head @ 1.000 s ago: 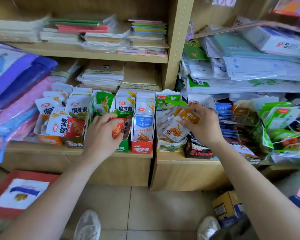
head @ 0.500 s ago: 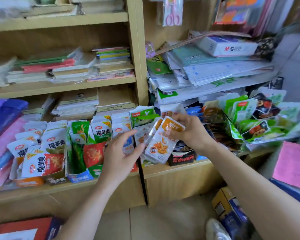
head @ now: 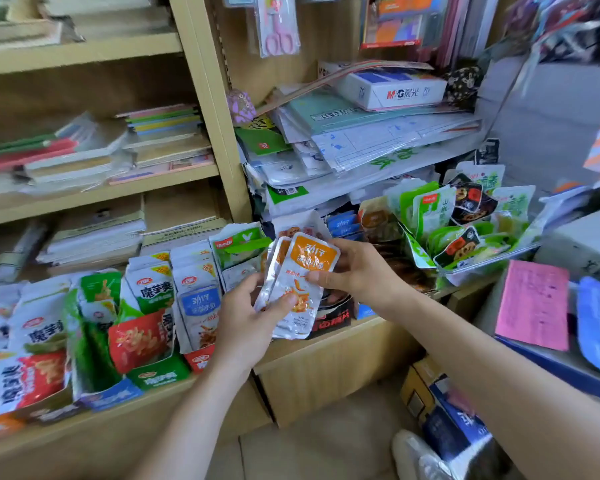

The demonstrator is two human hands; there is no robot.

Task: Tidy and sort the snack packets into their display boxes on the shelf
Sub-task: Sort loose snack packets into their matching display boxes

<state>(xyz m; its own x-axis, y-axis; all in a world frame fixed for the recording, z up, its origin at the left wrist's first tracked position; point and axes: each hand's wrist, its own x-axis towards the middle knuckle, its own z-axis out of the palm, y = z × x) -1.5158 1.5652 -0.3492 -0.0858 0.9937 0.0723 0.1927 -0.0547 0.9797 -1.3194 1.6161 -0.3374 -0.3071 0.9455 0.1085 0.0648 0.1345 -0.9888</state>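
A small stack of orange-topped silver snack packets (head: 300, 271) is held up in front of the shelf by both hands. My right hand (head: 352, 273) grips the stack from the right side, thumb across its front. My left hand (head: 248, 317) holds its lower left edge, thumb on the front packet. Behind and to the left stand display boxes: a red box with blue-labelled packets (head: 198, 306), a green box (head: 156, 374) with green and red packets, and a white-green box (head: 239, 245). A black box (head: 333, 318) sits just under the stack.
Loose green and dark snack packets (head: 458, 220) lie piled on the right shelf section. Stacks of paper and a white box (head: 392, 88) sit above them. Notebooks fill the left shelves. A pink sheet (head: 534, 306) lies at right; a cardboard box (head: 440, 403) stands on the floor.
My left hand left the green box and came right to take the lower edge of the packet stack. The view swung right and up.
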